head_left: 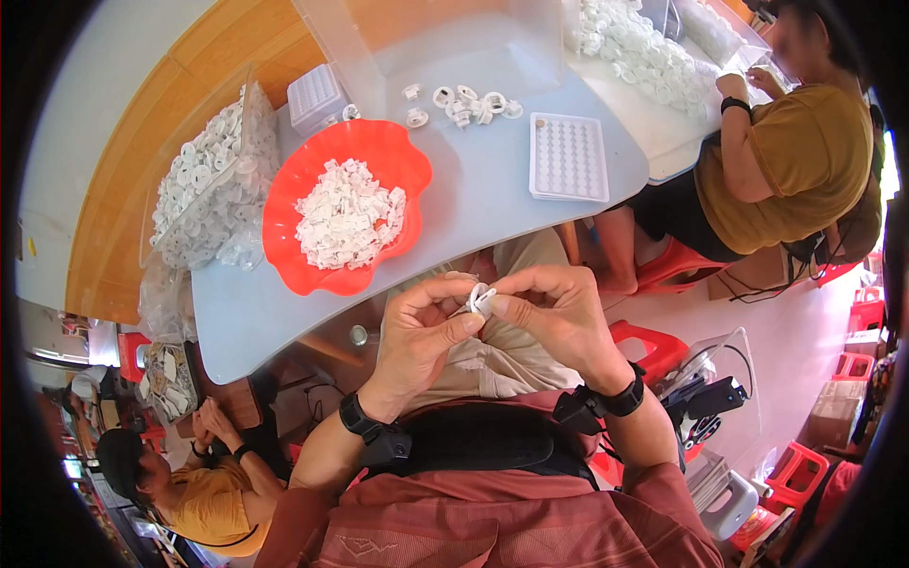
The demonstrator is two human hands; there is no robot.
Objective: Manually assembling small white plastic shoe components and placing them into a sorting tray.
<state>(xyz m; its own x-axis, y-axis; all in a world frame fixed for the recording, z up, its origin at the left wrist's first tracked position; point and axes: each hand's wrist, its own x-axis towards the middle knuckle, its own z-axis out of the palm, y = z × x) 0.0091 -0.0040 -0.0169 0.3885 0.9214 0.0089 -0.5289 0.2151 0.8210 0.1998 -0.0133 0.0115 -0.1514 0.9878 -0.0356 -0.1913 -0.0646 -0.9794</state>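
Over my lap, just off the table's near edge, my left hand (pixel 426 317) pinches a small white round plastic part (pixel 479 298) between thumb and fingers. My right hand (pixel 561 317) is closed on the right side of the same part, thumb and forefinger meeting there. Whether a second small piece sits in the right fingertips is too small to tell. Beyond my left hand, a red scalloped bowl (pixel 402 147) holds a heap of small white plastic pieces (pixel 346 216). Several loose white round parts (pixel 464 104) lie farther back on the table.
The pale blue table (pixel 473 194) carries a white gridded tray (pixel 568 161) at right and a stack of white trays (pixel 314 99) at left. Clear bins of white parts (pixel 213 166) flank it. One co-worker (pixel 795 142) sits at right, another (pixel 204 483) at lower left. A red stool (pixel 653 346) stands beside me.
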